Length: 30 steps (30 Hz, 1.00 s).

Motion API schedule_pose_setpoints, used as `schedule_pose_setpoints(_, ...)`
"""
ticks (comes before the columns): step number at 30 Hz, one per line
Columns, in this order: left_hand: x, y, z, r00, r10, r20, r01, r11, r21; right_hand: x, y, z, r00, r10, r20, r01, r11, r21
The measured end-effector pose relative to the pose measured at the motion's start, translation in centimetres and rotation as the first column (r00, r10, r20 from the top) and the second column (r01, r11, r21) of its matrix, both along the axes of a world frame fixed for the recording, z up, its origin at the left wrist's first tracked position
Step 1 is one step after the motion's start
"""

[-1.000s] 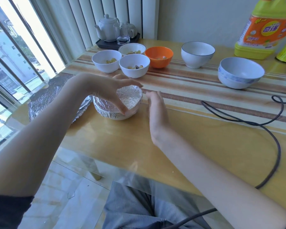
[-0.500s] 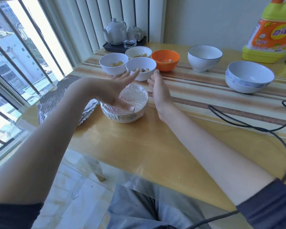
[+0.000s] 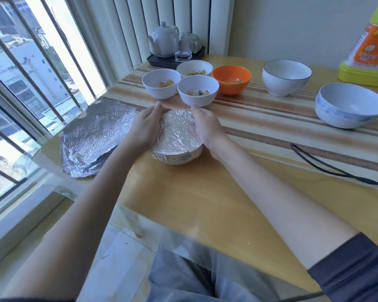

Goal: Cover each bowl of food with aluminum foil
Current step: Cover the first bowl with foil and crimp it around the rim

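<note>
Two hands cup one foil-covered bowl (image 3: 176, 138) on the wooden surface (image 3: 205, 192): the left hand (image 3: 145, 127) lies against its left flank and the right hand (image 3: 206, 127) against its right, fingers fairly straight and pressed to the foil (image 3: 177, 129) along the rim, clamped on nothing. The bowl sits between the two palms, its foil drawn flat over the top and folded down the wall.

Just beyond the fingertips stand four uncovered bowls holding food: a white bowl (image 3: 198, 90) nearest, another white bowl (image 3: 161, 83) to the left of it, a rimmed bowl (image 3: 194, 68) behind, and an orange bowl (image 3: 231, 81) to the right. A spare foil sheet (image 3: 92, 136) lies just outside the left hand. Two empty bowls (image 3: 285, 77) stand well to the right of the right hand.

Sealing looks nearly done. To finish well, both palms should likely slide round the rim with even inward pressure, smoothing the folded skirt without tearing it or tipping the bowl.
</note>
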<state>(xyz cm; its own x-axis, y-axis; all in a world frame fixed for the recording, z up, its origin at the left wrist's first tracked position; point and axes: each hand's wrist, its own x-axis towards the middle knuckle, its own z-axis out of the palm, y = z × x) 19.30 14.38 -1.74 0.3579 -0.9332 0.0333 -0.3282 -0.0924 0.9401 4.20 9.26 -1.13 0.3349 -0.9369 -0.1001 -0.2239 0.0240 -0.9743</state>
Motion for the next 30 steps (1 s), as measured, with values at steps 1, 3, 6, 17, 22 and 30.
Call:
schedule_pose_setpoints(1, -0.1, 0.0, 0.1, 1.000, 0.015, -0.012, -0.015, 1.000, 0.003, 0.0, 0.0, 0.0, 1.000, 0.004, 0.008, -0.004, 1.000, 0.009)
schedule_pose_setpoints(3, -0.4, 0.1, 0.2, 0.999, 0.027, -0.023, -0.027, 1.000, 0.017, 0.1, -0.1, 0.0, 0.999, 0.035, 0.018, -0.036, 0.999, 0.030)
schedule_pose_setpoints(6, -0.3, 0.0, 0.5, 0.987, 0.021, -0.159, -0.015, 0.999, 0.038, -0.3, -0.5, -0.2, 0.994, 0.048, 0.101, -0.059, 0.992, 0.111)
schedule_pose_setpoints(17, -1.5, 0.5, 1.4, 0.891, 0.077, -0.448, -0.084, 0.996, 0.004, 1.1, 3.0, -2.6, 0.872, -0.269, 0.409, 0.190, 0.956, 0.224)
schedule_pose_setpoints(22, -5.3, 1.8, 0.7, 0.791, 0.242, -0.562, -0.273, 0.962, 0.030, -1.6, 0.5, -2.1, 0.878, -0.158, 0.451, 0.047, 0.968, 0.248)
schedule_pose_setpoints(30, -6.1, 2.3, -0.2, 0.813, 0.282, -0.510, -0.351, 0.935, -0.042, -3.8, -1.5, -1.2, 0.901, -0.072, 0.427, -0.038, 0.969, 0.243)
